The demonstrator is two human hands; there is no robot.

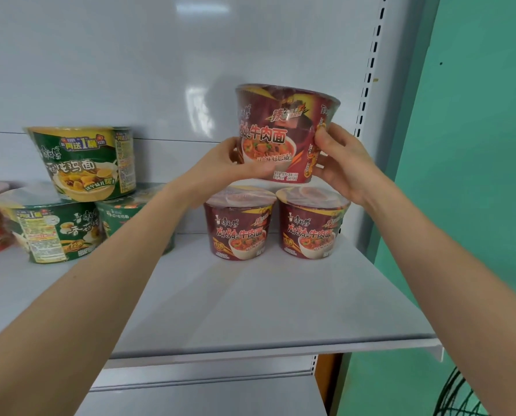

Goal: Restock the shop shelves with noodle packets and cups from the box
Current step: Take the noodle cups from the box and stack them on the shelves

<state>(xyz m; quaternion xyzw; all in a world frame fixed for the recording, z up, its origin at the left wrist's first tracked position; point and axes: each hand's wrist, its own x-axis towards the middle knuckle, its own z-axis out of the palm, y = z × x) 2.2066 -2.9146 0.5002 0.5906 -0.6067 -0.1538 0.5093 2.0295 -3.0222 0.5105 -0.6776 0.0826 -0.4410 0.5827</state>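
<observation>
Both bare arms stretch forward and upward, meeting at the dark red noodle cup (283,130). The left forearm (106,280) rises from below and left of the cup, and the left hand (238,163) grips the cup's lower left side, thumb lying along its front near the base. The right forearm (431,256) comes up from below and right of the cup. The right hand (343,166) holds the cup's right side, thumb pointing up against its wall, fingers wrapped behind it.
</observation>
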